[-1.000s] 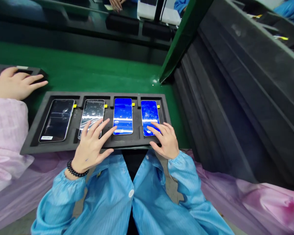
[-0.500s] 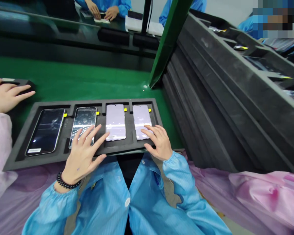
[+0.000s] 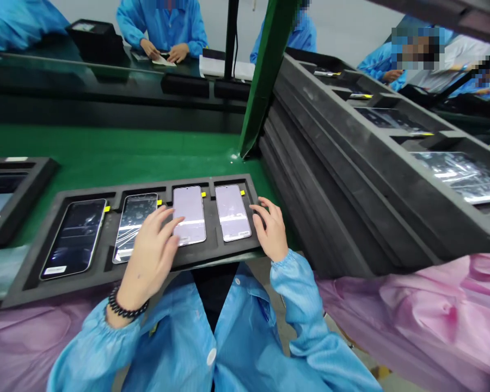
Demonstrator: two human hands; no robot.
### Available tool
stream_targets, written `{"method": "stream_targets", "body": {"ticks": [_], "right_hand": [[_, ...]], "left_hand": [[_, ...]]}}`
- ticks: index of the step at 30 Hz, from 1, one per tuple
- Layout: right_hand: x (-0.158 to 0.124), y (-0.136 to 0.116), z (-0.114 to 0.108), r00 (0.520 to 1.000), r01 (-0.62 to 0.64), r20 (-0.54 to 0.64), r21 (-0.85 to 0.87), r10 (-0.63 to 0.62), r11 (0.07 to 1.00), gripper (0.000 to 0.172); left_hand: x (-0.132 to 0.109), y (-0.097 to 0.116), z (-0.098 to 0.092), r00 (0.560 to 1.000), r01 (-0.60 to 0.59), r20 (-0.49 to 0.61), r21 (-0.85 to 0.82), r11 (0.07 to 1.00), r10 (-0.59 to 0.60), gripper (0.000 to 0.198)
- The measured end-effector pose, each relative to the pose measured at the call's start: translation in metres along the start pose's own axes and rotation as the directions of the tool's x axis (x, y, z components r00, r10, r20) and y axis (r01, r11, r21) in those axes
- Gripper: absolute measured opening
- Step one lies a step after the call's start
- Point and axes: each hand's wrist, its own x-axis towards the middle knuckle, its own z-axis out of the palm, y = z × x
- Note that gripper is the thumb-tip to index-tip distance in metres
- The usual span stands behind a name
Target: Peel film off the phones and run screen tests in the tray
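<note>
Left hand (image 3: 152, 245) loosely spread, empty, reaching over lit phone (image 3: 189, 207); right hand (image 3: 271, 227) half-curled, empty, just right of second lit phone (image 3: 233, 212). Both lie in tray (image 3: 210, 252). Light fingertip contact seems best.

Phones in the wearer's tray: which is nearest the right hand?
The rightmost phone, lit pale: the right hand is beside it; the other lit phone lies farther left.

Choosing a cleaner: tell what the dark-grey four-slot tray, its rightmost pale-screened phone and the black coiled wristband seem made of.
Dark-grey four-slot tray: probably matte foam; surface dull. Rightmost pale-screened phone: glossy glass or film front, bright reflected streak. Black coiled wristband: likely plastic, slightly shiny along its ridges.
</note>
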Motion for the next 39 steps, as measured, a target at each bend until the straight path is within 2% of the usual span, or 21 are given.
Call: {"method": "stream_targets", "body": {"ticks": [2,5,8,10,13,15,18,21,24,27,29,32,36,39], "right_hand": [[0.008,-0.001,0.006,0.999,-0.018,0.043,-0.032,0.019,0.999,0.035],[0.017,-0.003,0.016,0.998,-0.017,0.056,-0.032,0.019,0.999,0.033],[0.019,-0.002,0.024,0.999,-0.019,0.027,0.004,0.019,1.000,0.029],[0.015,0.000,0.026,0.999,-0.037,-0.035,0.046,0.039,0.998,0.029],[0.007,0.002,0.026,0.980,-0.078,-0.173,0.138,0.101,0.987,0.032],[0.003,0.002,0.024,0.957,-0.089,-0.252,0.216,0.143,0.972,0.038],[0.002,0.003,0.022,0.931,-0.080,-0.315,0.316,0.184,0.946,0.038],[0.003,0.004,0.022,0.923,-0.071,-0.324,0.383,0.206,0.921,0.036],[0.004,0.005,0.022,0.921,-0.069,-0.320,0.430,0.224,0.900,0.035],[0.003,0.004,0.020,0.921,-0.060,-0.313,0.470,0.230,0.880,0.035],[0.002,0.004,0.018,0.924,-0.051,-0.307,0.494,0.229,0.868,0.035],[0.000,0.002,0.016,0.926,-0.040,-0.304,0.515,0.226,0.856,0.036],[0.000,-0.008,0.020,0.934,-0.047,-0.274,0.538,0.228,0.842,0.043],[-0.003,-0.028,0.028,0.938,-0.039,-0.259,0.580,0.230,0.813,0.051]], "left_hand": [[0.025,0.020,0.009,0.991,0.004,0.131,0.052,0.999,-0.011,0.054],[0.058,0.044,0.032,0.951,0.115,0.279,0.093,0.989,-0.136,0.050],[0.076,0.055,0.055,0.934,0.179,0.306,0.042,0.983,-0.183,0.042],[0.081,0.057,0.067,0.929,0.225,0.308,-0.034,0.974,-0.204,0.038],[0.086,0.057,0.075,0.913,0.325,0.323,-0.206,0.923,-0.249,0.034],[0.089,0.058,0.077,0.894,0.407,0.338,-0.337,0.849,-0.295,0.035],[0.097,0.058,0.078,0.836,0.548,0.378,-0.532,0.645,-0.398,0.033],[0.109,0.061,0.083,0.744,0.651,0.491,-0.684,0.328,-0.453,0.034],[0.122,0.067,0.090,0.648,0.688,0.608,-0.726,0.010,-0.458,0.040],[0.129,0.071,0.091,0.580,0.655,0.666,-0.724,-0.217,-0.469,0.039],[0.130,0.074,0.087,0.571,0.607,0.680,-0.727,-0.322,-0.459,0.040],[0.130,0.078,0.078,0.593,0.536,0.686,-0.728,-0.428,-0.423,0.041],[0.125,0.089,0.068,0.641,0.484,0.677,-0.722,-0.494,-0.361,0.047],[0.109,0.099,0.064,0.689,0.438,0.640,-0.742,-0.508,-0.341,0.051]]}}
